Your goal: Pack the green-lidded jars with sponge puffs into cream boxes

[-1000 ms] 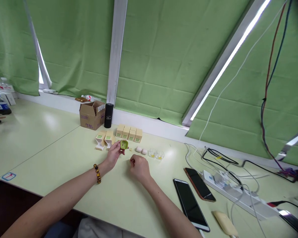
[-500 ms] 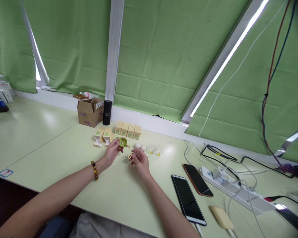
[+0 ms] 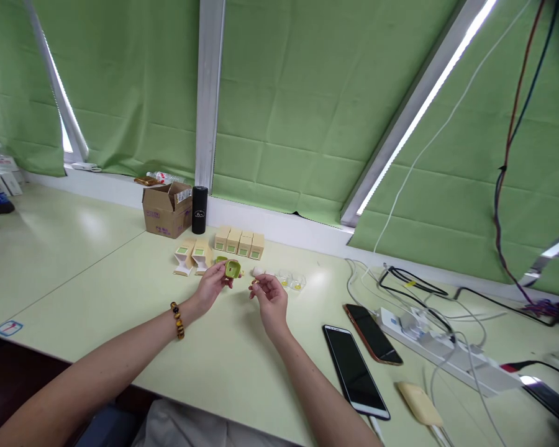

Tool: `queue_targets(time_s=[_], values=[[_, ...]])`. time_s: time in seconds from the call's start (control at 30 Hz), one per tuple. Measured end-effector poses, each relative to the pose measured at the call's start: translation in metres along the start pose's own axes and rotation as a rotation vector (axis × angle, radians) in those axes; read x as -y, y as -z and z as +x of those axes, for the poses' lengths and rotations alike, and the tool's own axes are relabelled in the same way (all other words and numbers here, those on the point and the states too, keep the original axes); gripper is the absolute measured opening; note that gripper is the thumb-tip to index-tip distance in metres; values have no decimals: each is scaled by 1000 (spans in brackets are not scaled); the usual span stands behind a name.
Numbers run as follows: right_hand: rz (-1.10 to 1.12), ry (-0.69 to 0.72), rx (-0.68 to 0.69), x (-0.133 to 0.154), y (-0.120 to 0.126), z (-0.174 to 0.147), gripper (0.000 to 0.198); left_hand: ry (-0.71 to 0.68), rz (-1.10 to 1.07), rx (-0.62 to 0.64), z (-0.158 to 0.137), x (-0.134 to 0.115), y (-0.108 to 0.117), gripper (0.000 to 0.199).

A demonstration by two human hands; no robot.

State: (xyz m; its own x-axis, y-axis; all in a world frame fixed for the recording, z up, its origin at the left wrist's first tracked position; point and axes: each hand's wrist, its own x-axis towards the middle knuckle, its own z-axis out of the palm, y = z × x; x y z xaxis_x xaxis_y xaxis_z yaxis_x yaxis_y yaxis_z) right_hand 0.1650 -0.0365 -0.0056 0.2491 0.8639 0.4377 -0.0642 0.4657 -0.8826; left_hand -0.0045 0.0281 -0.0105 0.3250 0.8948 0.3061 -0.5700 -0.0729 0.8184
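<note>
My left hand (image 3: 213, 284) grips a small green squarish cup (image 3: 233, 269) by its edge, its hollow side facing me. To the right, the fingers of my right hand (image 3: 271, 301) are pinched together; the small pale ring seen there earlier is mostly hidden now. Just beyond that hand are a small white rounded piece (image 3: 258, 271) and two clear plastic cups (image 3: 298, 283) with yellow bits inside. Another green piece (image 3: 221, 259) lies behind my left hand. Two opened small cartons (image 3: 201, 253) stand to the left of it.
Several small closed cartons (image 3: 245, 244) stand in a row behind my hands. Farther back are a cardboard box (image 3: 166, 214) and a black cylinder (image 3: 199, 211). On the right lie two phones (image 3: 356, 371), a power strip (image 3: 440, 347) with tangled cables, and a cream case (image 3: 419, 402).
My right hand has moved a little right and up, and the ring in its fingers has turned out of clear sight. My left hand holds the green cup nearly still.
</note>
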Motion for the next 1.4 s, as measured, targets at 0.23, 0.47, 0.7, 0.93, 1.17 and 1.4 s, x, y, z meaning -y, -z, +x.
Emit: queue_targets(time_s=[0.23, 0.47, 0.7, 0.93, 1.17, 1.4], values=[[-11, 16, -55, 9, -2, 0, 24, 19, 46, 42, -2, -3, -6, 37], [-94, 82, -34, 5, -1, -5, 16, 74, 84, 110, -7, -7, -10, 37], [-475, 514, 33, 5, 0, -9, 19, 115, 113, 192, -11, -6, -13, 37], [-862, 795, -23, 5, 3, -8, 17, 113, 125, 235, -18, -10, -22, 39], [-1027, 858, -45, 10, 2, -9, 13, 94, 169, 275, -20, -12, -25, 39], [-1076, 881, -55, 11, 1, -8, 14, 84, 198, 249, -22, -14, -26, 39]])
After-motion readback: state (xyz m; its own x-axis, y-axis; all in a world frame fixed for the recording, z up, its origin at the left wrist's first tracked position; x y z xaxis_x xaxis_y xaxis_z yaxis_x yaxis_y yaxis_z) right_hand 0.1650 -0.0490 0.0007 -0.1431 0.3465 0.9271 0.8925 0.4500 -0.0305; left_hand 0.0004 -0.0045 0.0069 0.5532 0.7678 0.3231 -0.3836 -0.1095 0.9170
